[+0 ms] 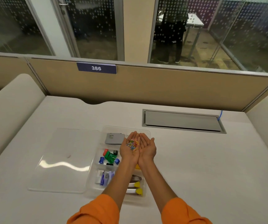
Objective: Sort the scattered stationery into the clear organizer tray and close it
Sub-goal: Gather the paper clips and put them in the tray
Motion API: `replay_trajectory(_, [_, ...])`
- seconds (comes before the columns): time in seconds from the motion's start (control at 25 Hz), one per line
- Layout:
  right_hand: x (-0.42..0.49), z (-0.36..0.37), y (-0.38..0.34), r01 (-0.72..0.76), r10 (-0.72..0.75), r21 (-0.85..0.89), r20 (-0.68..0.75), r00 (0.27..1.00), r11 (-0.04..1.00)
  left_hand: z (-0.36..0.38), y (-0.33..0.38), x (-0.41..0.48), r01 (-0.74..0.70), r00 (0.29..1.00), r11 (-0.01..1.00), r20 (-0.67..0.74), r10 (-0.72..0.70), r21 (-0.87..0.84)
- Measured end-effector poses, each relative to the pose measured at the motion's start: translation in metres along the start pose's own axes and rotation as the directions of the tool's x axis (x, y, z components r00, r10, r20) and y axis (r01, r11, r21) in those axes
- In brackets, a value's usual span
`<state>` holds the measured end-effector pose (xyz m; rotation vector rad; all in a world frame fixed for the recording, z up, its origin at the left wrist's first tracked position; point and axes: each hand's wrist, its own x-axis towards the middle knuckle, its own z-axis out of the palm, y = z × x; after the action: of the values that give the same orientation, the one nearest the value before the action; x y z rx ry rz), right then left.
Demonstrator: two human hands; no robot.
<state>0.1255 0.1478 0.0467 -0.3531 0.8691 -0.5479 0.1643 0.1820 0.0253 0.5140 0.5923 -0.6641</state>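
A clear organizer tray (103, 129) lies on the white desk, its clear lid (62, 159) flat on the desk to its left. The tray holds a grey box (113, 138), coloured sharpeners (109, 156), white and blue erasers (103, 177) and yellow-capped items (137, 187). My left hand (127, 151) and my right hand (147, 147) are cupped side by side, palms up, above the tray's far right part. A heap of coloured paper clips (133, 144) rests mostly in my left palm, at the seam between both hands. My forearms hide part of the tray.
A grey cable hatch (182, 121) is set into the desk at the back right, with a blue cable (220, 115) at its corner. A tan partition with a "386" label (96, 68) closes the desk's far edge. Padded dividers stand at both sides.
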Motion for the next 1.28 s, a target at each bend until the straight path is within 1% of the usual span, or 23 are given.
replay_trajectory(0.08, [0.006, 0.004, 0.004, -0.006, 0.005, -0.032, -0.049, 0.999, 0.999, -0.001, 0.004, 0.010, 0.015, 0.999, 0.999, -0.053, -0.013, 0.037])
replay_trajectory(0.16, [0.012, 0.005, 0.005, -0.026, 0.021, -0.055, -0.084, 0.996, 0.998, -0.001, 0.005, 0.017, 0.038, 0.993, 0.993, -0.116, -0.025, 0.111])
replay_trajectory(0.28, [0.023, 0.004, 0.005, -0.060, 0.052, -0.057, -0.129, 0.990, 0.997, 0.002, 0.006, 0.019, 0.099, 0.983, 0.961, -0.176, -0.054, 0.258])
replay_trajectory(0.32, [0.024, 0.005, 0.005, -0.068, 0.059, -0.060, -0.141, 0.988, 0.996, 0.003, 0.006, 0.024, 0.150, 0.975, 0.955, -0.199, -0.099, 0.257])
replay_trajectory(0.48, [0.028, 0.009, 0.002, -0.102, 0.087, -0.077, -0.173, 0.981, 0.992, 0.016, 0.009, 0.020, 0.127, 0.969, 0.902, -0.247, -0.024, 0.412])
replay_trajectory(0.52, [0.029, 0.010, 0.001, -0.111, 0.096, -0.076, -0.176, 0.980, 0.991, 0.017, 0.012, 0.019, 0.126, 0.971, 0.892, -0.236, -0.022, 0.434])
replay_trajectory(0.64, [0.029, 0.013, -0.002, -0.129, 0.117, -0.068, -0.164, 0.979, 0.989, 0.020, 0.014, 0.023, 0.180, 0.977, 0.950, -0.156, -0.143, 0.257])
replay_trajectory(0.76, [0.025, 0.015, -0.007, -0.147, 0.134, -0.073, -0.162, 0.978, 0.986, 0.021, 0.018, 0.024, 0.174, 0.982, 0.976, -0.102, -0.161, 0.130])
replay_trajectory(0.84, [0.026, 0.015, -0.008, -0.158, 0.142, -0.092, -0.161, 0.977, 0.983, 0.023, 0.021, 0.017, 0.181, 0.980, 0.978, -0.106, -0.171, 0.100])
replay_trajectory(1.0, [0.026, 0.012, -0.009, -0.156, 0.135, -0.136, -0.157, 0.978, 0.978, 0.023, 0.023, 0.007, 0.184, 0.979, 0.976, -0.115, -0.171, 0.119])
replay_trajectory(1.08, [0.023, 0.009, -0.010, -0.142, 0.120, -0.181, -0.129, 0.984, 0.973, 0.020, 0.025, 0.005, 0.197, 0.978, 0.959, -0.108, -0.177, 0.206])
replay_trajectory(1.16, [0.018, 0.006, -0.013, -0.113, 0.090, -0.276, -0.096, 0.991, 0.955, 0.017, 0.025, 0.002, 0.167, 0.986, 0.902, -0.081, -0.147, 0.397])
replay_trajectory(1.24, [0.014, 0.004, -0.017, -0.067, 0.036, -0.415, -0.083, 0.996, 0.907, 0.015, 0.026, -0.004, 0.064, 0.998, 0.789, -0.038, -0.052, 0.611])
replay_trajectory(1.28, [0.012, 0.002, -0.018, -0.040, 0.002, -0.477, -0.079, 0.997, 0.878, 0.014, 0.027, -0.009, -0.007, 1.000, 0.726, -0.005, 0.015, 0.688])
